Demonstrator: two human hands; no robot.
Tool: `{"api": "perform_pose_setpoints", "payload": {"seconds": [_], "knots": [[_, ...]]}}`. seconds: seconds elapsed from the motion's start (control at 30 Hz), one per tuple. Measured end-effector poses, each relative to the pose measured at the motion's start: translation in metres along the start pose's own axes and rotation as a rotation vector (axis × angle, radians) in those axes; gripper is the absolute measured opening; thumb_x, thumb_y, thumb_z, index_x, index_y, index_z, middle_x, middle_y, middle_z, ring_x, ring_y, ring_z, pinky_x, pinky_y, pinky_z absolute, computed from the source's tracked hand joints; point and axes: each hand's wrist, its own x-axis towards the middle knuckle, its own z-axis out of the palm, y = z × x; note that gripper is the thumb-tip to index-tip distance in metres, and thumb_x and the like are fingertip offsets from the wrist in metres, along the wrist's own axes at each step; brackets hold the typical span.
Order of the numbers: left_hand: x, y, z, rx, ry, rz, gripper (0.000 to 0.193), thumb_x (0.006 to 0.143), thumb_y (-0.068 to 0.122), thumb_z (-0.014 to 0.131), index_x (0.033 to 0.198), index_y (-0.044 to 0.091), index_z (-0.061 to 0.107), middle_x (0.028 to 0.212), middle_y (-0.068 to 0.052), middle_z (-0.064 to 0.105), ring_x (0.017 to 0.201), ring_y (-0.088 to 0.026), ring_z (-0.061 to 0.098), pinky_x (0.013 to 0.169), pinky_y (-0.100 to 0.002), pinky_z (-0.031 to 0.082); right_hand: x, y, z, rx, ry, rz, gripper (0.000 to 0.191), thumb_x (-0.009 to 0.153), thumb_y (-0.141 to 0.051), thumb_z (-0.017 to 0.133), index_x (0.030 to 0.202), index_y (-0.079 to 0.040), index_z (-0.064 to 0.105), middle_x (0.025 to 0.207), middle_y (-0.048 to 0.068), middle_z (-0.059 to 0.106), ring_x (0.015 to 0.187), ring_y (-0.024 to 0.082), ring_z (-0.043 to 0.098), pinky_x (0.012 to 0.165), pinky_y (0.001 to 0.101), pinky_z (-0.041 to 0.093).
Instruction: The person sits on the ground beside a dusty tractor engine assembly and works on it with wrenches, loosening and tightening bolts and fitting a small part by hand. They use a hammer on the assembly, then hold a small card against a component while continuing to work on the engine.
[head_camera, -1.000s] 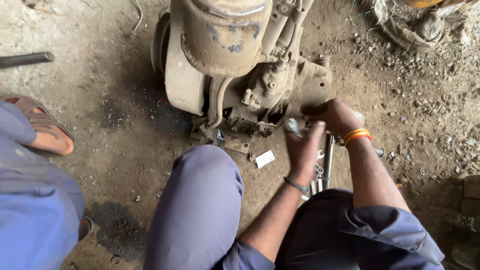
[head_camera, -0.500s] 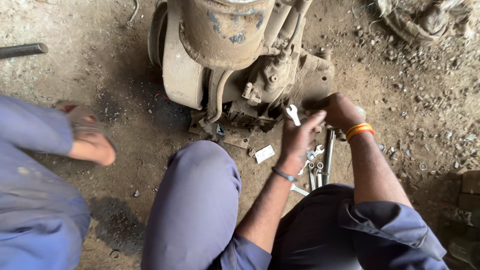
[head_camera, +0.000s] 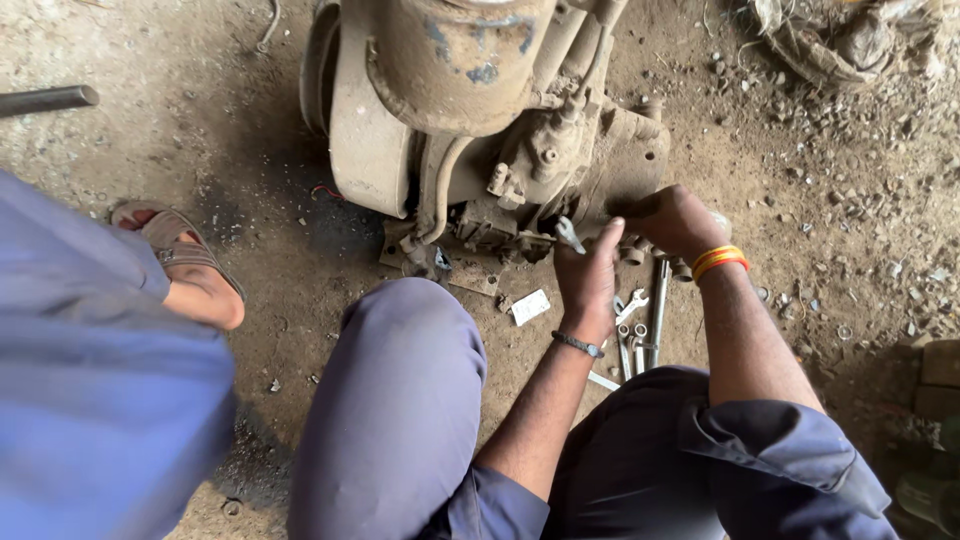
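Left hand (head_camera: 588, 275) lowered slightly, grip closed on spanner (head_camera: 569, 234); right hand (head_camera: 672, 220) grip clasping engine (head_camera: 480, 120).

A small white rectangular card or label (head_camera: 530, 306) lies flat on the dirt floor, just in front of the engine (head_camera: 480, 120), beside its base and a little toward the viewer. It sits slightly tilted, with no colour other than white to be made out. Faded blue paint marks (head_camera: 470, 55) show on the engine's rounded tank. No screens or signs appear.
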Motion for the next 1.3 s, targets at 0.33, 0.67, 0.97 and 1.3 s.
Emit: {"api": "perform_pose_setpoints", "payload": {"seconds": [0.33,0.67,0.97,1.3], "knots": [[0.005,0.004,-0.012,-0.229,-0.166,-0.117,0.028,0.083,0.03,0.082,0.075,0.014,0.061,0.061,0.006,0.055,0.04,-0.004,0.042,0.034,-0.02,0.033,-0.007,-0.011,-0.003,-0.161,-0.024,0.067,0.032,0.092,-0.042,0.074,0.117,-0.024,0.079,0.087,0.002,0.081,0.065,0.012,0.071,0.059,0.0318,0.058],[-0.024,0.032,0.001,-0.181,-0.259,-0.077,0.092,0.081,0.022,0.077,0.156,0.019,0.026,0.07,0.008,0.058,0.047,-0.002,0.046,0.037,-0.018,0.036,0.011,0.012,0.003,-0.175,0.01,0.051,0.029,0.091,-0.033,0.074,0.117,-0.023,0.08,0.092,0.002,0.082,0.07,0.012,0.072,0.061,0.0311,0.059],[-0.009,-0.034,0.008,0.098,-0.007,0.46,0.085,0.097,0.015,0.081,0.161,-0.001,0.026,0.126,-0.003,0.058,0.112,-0.016,0.063,0.088,-0.033,0.057,0.01,0.009,0.004,-0.121,0.034,0.008,0.029,0.091,-0.034,0.079,0.116,-0.02,0.082,0.083,0.007,0.079,0.064,0.017,0.068,0.06,0.0329,0.057],[-0.001,0.017,-0.015,-0.212,-0.252,-0.156,0.021,0.082,0.026,0.081,0.079,0.015,0.063,0.07,0.005,0.062,0.044,-0.003,0.049,0.035,-0.019,0.036,-0.005,-0.007,-0.003,-0.108,-0.029,0.093,0.026,0.094,-0.037,0.074,0.116,-0.027,0.08,0.088,0.002,0.082,0.066,0.014,0.072,0.059,0.0332,0.059]]}}
